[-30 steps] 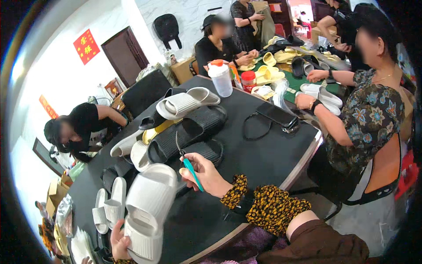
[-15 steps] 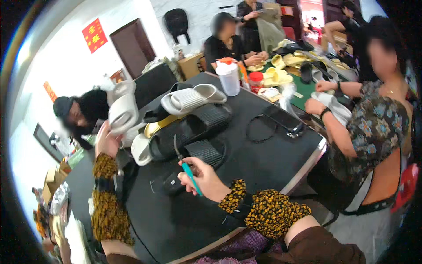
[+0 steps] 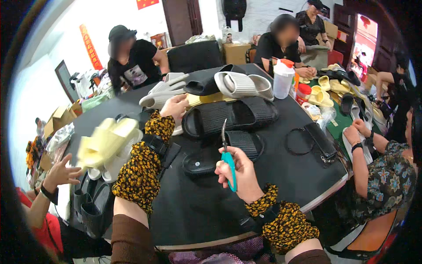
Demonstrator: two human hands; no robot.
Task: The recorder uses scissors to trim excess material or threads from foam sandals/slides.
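1. The right hand (image 3: 241,174) is close to us. Its fingers are curled tight around a tool (image 3: 227,159) with a blue-green handle. The tool's thin, bent metal tip points up.
2. On the near left, black slippers (image 3: 94,204) sit by the table's (image 3: 211,215) edge.
3. Another person's hand (image 3: 63,171) is there too, spread wide, just beside pale yellow slippers (image 3: 105,141). Those look blurry.
4. Behind the tool, a small black slipper (image 3: 244,141) lies flat. A big black slipper (image 3: 209,119) is just past it.
5. The left hand (image 3: 175,107) is near the big slipper's left end. Its fingers are half bent. It is close to grey slippers (image 3: 154,100) and a yellow slipper (image 3: 206,99). I cannot tell if it grips anything.
6. Farther back, a ribbed grey slipper (image 3: 238,84) sits high on the pile, near a bottle (image 3: 282,81) with an orange lid.
7. Across the table, a person in a dark cap (image 3: 122,32) leans in.
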